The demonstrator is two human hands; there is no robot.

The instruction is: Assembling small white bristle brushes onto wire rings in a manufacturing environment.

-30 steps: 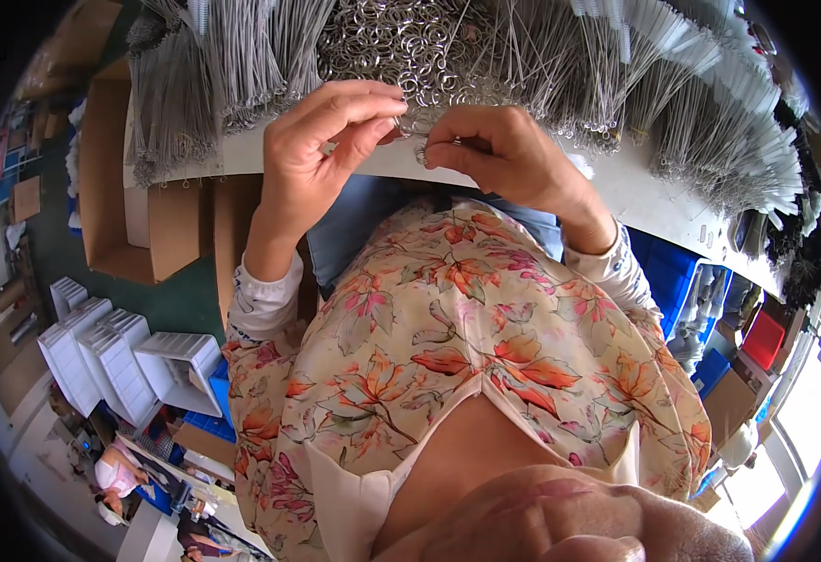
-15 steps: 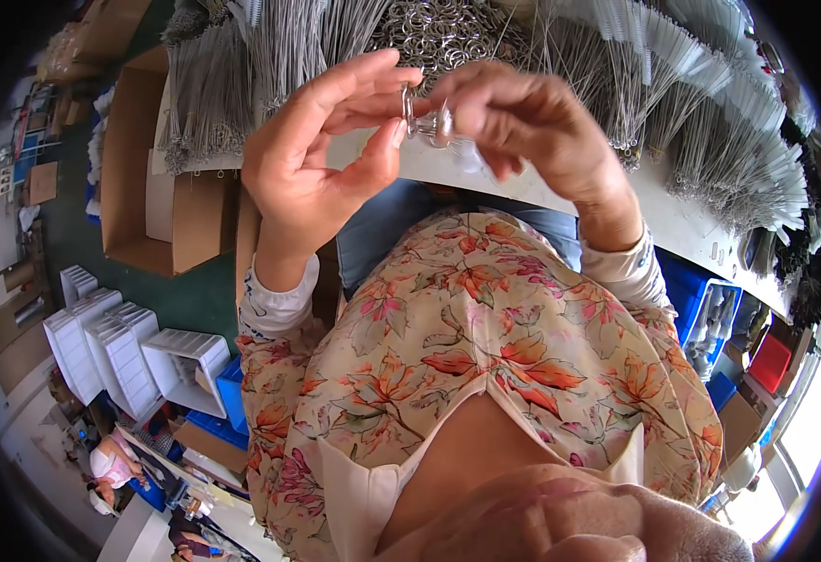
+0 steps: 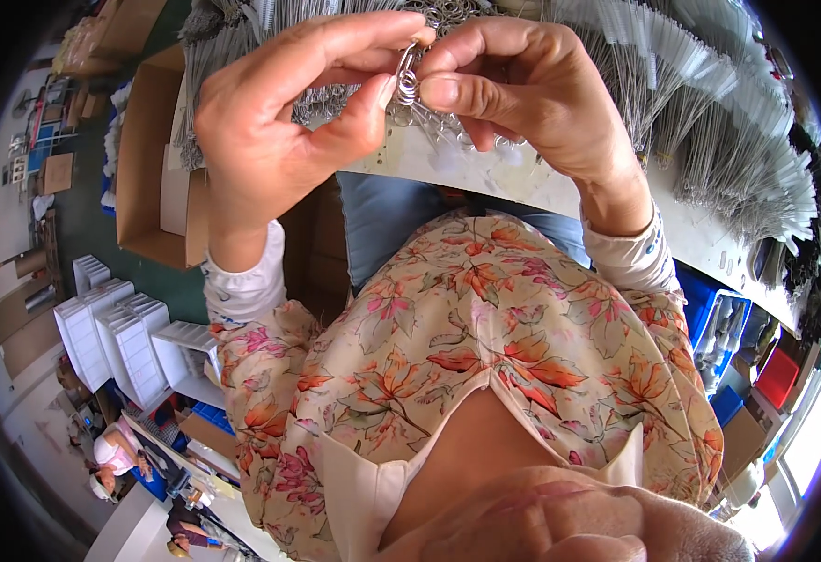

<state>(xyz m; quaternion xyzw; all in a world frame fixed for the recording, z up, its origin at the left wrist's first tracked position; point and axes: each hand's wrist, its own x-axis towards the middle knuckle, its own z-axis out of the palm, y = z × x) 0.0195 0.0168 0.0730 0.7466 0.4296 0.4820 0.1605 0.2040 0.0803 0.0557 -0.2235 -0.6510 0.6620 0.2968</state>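
Observation:
My left hand (image 3: 298,112) is raised over the table edge, its thumb and fingertips pinching a metal ring (image 3: 408,64) seen nearly edge-on. Small wire loops (image 3: 407,90) gather at the lower part of that ring. My right hand (image 3: 532,94) meets it from the other side, thumb and index finger closed against the loops. What lies between the right fingertips is mostly hidden. Beyond the hands is a heap of shiny metal rings (image 3: 446,11), partly covered by the fingers. More looped metal pieces (image 3: 448,126) show just below the hands.
Bundles of thin wire-stemmed brushes (image 3: 701,103) cover the right of the white table (image 3: 532,173). An open cardboard box (image 3: 153,159) stands at the left, with white crates (image 3: 130,342) nearer. A blue crate (image 3: 710,318) is at lower right. People (image 3: 118,450) sit far left.
Both hands have risen away from me, and the left has shifted left. The ring has tilted, and small loops now show clearly on it. The right hand's motion blur is gone.

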